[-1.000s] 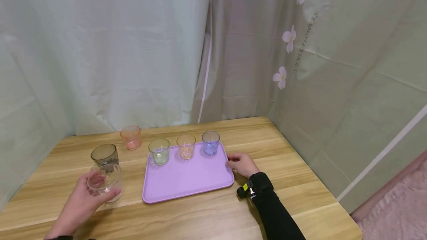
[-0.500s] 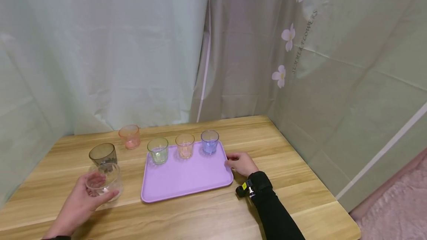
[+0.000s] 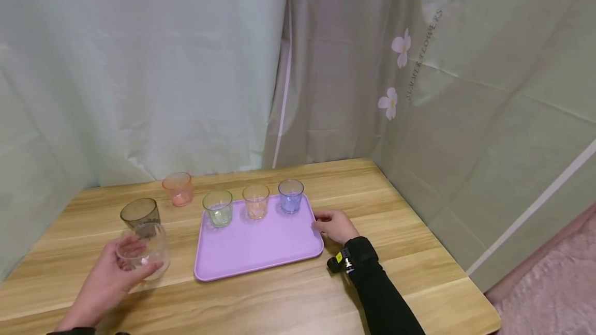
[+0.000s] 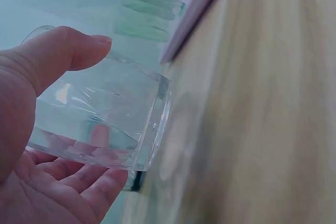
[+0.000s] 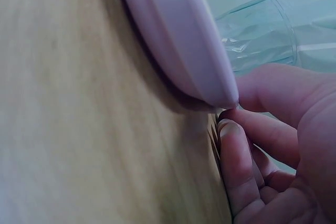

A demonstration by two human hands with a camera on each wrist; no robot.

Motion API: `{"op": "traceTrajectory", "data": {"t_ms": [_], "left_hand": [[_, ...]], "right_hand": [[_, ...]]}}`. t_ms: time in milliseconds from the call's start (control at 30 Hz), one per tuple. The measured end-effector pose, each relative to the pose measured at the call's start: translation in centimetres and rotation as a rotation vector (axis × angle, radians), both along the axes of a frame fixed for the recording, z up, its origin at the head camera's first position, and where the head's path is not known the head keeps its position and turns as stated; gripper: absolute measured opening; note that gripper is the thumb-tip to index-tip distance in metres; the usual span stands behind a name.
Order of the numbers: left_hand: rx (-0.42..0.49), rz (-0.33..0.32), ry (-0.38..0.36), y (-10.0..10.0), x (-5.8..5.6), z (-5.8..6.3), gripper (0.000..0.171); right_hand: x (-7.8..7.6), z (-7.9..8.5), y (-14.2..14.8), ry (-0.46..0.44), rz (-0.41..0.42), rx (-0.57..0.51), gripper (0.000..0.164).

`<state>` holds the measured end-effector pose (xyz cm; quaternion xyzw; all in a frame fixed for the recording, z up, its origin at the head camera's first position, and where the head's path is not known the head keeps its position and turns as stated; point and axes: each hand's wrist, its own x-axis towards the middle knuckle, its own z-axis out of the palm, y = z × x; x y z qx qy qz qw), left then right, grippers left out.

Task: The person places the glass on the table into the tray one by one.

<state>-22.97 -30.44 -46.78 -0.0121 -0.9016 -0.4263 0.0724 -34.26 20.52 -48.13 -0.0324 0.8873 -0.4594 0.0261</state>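
Note:
My left hand (image 3: 107,273) grips a clear drinking glass (image 3: 148,253), thumb on the near side and fingers round the far side. In the left wrist view the base of the glass (image 4: 152,124) is close over the wood. Just behind it stands a smoky grey glass (image 3: 141,214), partly overlapped by the clear one. At the right edge of a lilac tray (image 3: 256,247), my right hand (image 3: 337,226) pinches the rim, with the thumb on top and fingers low at the edge. Green (image 3: 219,211), amber (image 3: 256,203) and blue (image 3: 291,198) glasses line the tray's far side.
An orange-pink glass (image 3: 178,190) stands at the back left of the wooden table (image 3: 396,221). Curtains (image 3: 186,66) hang along the table's back and sides. Pink plush fabric (image 3: 549,283) lies beyond the right edge.
The head view has shifted slightly, carrying everything a little left and up in the picture. The clear glass leans a touch more in the left hand. The right hand stays at the tray's edge.

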Motion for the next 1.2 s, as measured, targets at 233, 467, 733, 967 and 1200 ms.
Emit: {"op": "traceTrajectory", "data": {"t_ms": [233,467,733,967,1200], "left_hand": [[-0.011,-0.034,-0.014,0.6,-0.2,1.8,0.09],[-0.013,-0.053,-0.046,2.0,-0.3,3.6,0.093],[-0.008,-0.091,-0.039,4.4,-0.8,5.4,0.094],[0.023,-0.123,-0.038,6.2,-1.2,6.2,0.091],[0.08,-0.156,-0.004,7.3,-1.2,6.5,0.088]], "right_hand": [[0.0,0.1,-0.2,0.004,0.015,0.009,0.036],[-0.1,0.3,-0.4,-0.003,0.019,0.013,0.036],[-0.2,0.3,-0.1,-0.018,0.018,-0.001,0.037],[-0.3,0.1,0.1,-0.012,0.012,0.002,0.035],[0.0,0.4,0.1,-0.021,0.021,-0.02,0.035]]}}
